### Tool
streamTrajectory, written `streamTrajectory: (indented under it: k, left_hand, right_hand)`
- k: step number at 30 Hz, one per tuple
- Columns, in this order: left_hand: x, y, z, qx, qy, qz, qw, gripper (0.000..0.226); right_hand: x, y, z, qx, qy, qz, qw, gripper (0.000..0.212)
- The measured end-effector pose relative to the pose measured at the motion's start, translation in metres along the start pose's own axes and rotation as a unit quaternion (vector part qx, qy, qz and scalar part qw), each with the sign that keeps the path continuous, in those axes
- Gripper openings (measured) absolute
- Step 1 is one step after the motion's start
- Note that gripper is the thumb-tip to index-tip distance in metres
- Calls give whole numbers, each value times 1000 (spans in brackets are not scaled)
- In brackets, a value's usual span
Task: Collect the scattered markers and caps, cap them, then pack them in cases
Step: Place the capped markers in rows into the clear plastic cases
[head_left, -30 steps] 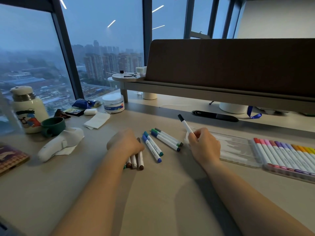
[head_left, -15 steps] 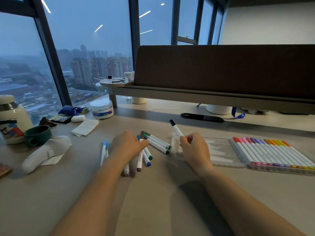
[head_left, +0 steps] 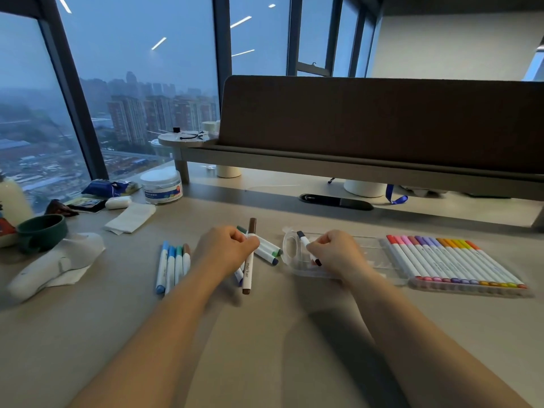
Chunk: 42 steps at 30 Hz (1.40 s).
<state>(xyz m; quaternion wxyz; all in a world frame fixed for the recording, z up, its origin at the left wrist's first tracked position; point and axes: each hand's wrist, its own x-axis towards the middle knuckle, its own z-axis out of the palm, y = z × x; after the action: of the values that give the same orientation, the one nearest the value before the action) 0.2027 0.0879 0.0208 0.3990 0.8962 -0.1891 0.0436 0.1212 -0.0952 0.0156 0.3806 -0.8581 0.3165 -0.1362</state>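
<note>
My left hand (head_left: 228, 249) grips a brown-capped white marker (head_left: 249, 266), holding it nearly upright over the desk. Behind that hand lie a few capped green and blue markers (head_left: 269, 251). Several blue, green and brown markers (head_left: 172, 265) lie side by side to its left. My right hand (head_left: 334, 254) holds a dark-capped marker (head_left: 304, 241) over the clear case lid (head_left: 297, 256). To the right, the clear case (head_left: 471, 288) holds a row of several markers from red through purple to orange.
A green mug (head_left: 41, 232), a white bottle (head_left: 11, 207), a white mouse-like device on tissue (head_left: 56, 265), a folded tissue (head_left: 131, 217), a white jar (head_left: 162, 187) and snack packets (head_left: 107, 188) crowd the left. A raised monitor shelf (head_left: 353, 169) spans the back, with a black slot (head_left: 335, 201) under it.
My left hand has lifted a brown marker out of the pile. Several markers now lie in a row to its left. My right hand has lowered its marker toward the clear lid.
</note>
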Motion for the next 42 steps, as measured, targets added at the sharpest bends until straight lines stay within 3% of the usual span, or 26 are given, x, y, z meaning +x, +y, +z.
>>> streamTrajectory:
  k: [3, 8, 11, 20, 24, 32, 42]
  left_hand:
    - [0, 0, 1, -3, -3, 3, 1000, 21]
    - [-1, 0, 1, -7, -1, 4, 1000, 19]
    - [0, 0, 2, -9, 2, 3, 1000, 19]
    - [1, -2, 5, 3, -2, 10, 1000, 22]
    - [0, -1, 4, 5, 0, 12, 1000, 24]
    - [0, -2, 5, 15, -1, 11, 1000, 24]
    - [1, -3, 8, 5, -3, 7, 1000, 23]
  right_hand:
    - [0, -1, 0, -40, 2, -16, 999, 23]
    - [5, 3, -7, 98, 26, -14, 995, 23]
    - [7, 4, -8, 119, 19, -7, 993, 25]
    - [15, 6, 3, 49, 15, -39, 998, 13]
    - [12, 5, 9, -39, -11, -59, 997, 21]
    - [8, 2, 16, -217, -1, -112, 970, 31]
    - [7, 5, 20, -273, 25, -169, 947, 24]
